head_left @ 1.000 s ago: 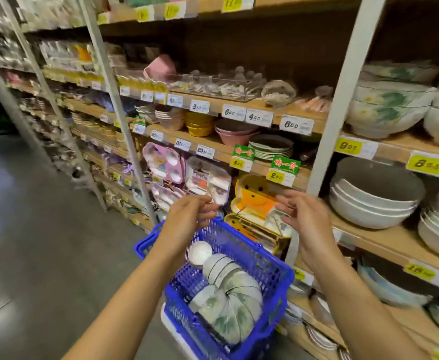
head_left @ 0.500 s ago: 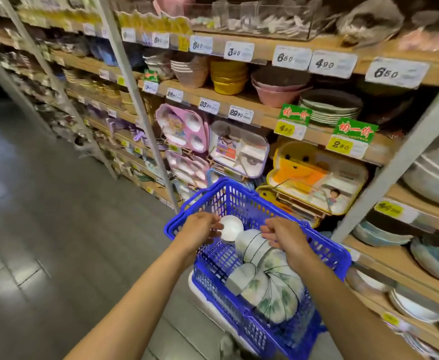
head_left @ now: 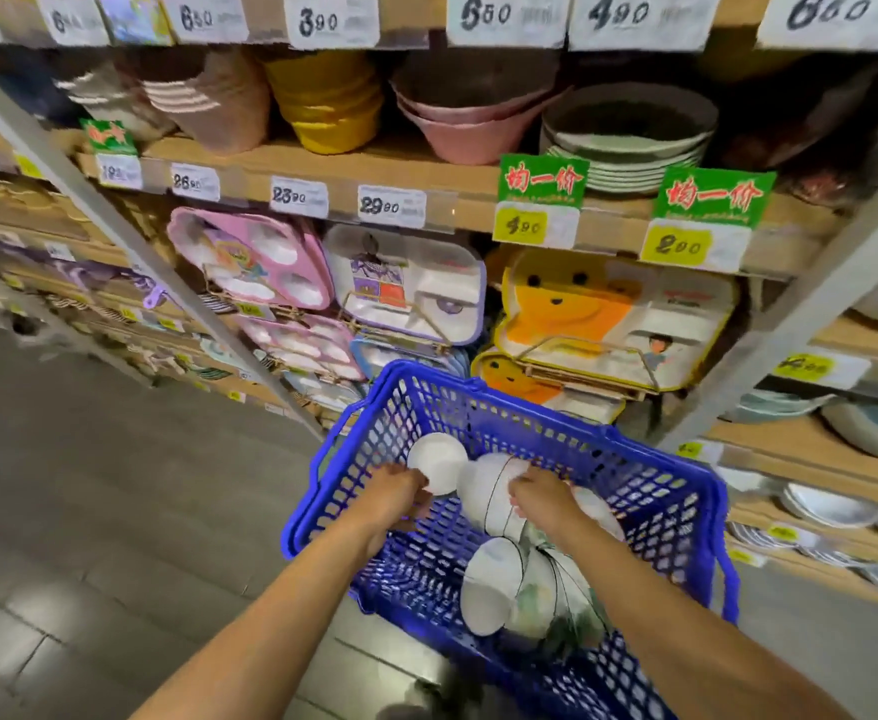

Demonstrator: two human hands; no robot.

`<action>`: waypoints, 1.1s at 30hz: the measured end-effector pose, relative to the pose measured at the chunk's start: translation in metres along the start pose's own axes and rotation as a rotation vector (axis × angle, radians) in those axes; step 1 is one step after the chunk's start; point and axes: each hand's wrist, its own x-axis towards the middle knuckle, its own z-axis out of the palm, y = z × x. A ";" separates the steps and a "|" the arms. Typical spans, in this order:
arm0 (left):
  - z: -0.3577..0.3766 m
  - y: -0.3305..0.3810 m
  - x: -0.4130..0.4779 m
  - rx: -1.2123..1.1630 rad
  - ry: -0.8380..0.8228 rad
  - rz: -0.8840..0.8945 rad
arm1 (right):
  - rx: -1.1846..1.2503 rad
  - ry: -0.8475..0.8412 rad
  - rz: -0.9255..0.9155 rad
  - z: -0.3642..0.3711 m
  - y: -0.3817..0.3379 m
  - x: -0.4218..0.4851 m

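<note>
A blue plastic shopping basket (head_left: 650,491) stands on the floor in front of the shelves. Inside it lie stacks of white bowls on their sides, one stack (head_left: 494,589) nearer me with a green pattern. My left hand (head_left: 400,493) reaches into the basket and grips a small white bowl (head_left: 437,462) at its rim. My right hand (head_left: 543,498) is curled over a second stack of white bowls (head_left: 489,491) beside it. Both forearms come in from the bottom of the view.
Wooden shelves (head_left: 426,179) with grey metal uprights (head_left: 130,236) hold stacked bowls, plates and children's divided trays, pink (head_left: 255,262), white (head_left: 411,283) and yellow (head_left: 613,309). Price tags line the shelf edges. Grey tiled floor (head_left: 89,511) stretches to the left.
Both hands dropped from shelf height down into the basket and closed on the bowls. The view tilted down and moved closer to the shelves.
</note>
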 end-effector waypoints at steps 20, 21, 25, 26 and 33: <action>0.054 -0.100 0.157 0.732 -0.537 -0.183 | -0.868 0.170 0.110 0.074 0.059 0.025; 0.058 -0.106 0.157 0.689 -0.530 -0.266 | -0.915 0.185 0.098 0.076 0.058 0.025; 0.070 -0.130 0.163 0.769 -0.625 -0.300 | -1.041 0.191 0.068 0.077 0.060 0.033; 0.073 -0.135 0.165 0.722 -0.649 -0.300 | -1.049 0.190 0.064 0.077 0.060 0.035; 0.091 -0.143 0.170 0.454 -0.627 -0.367 | -1.026 0.198 0.076 0.081 0.058 0.042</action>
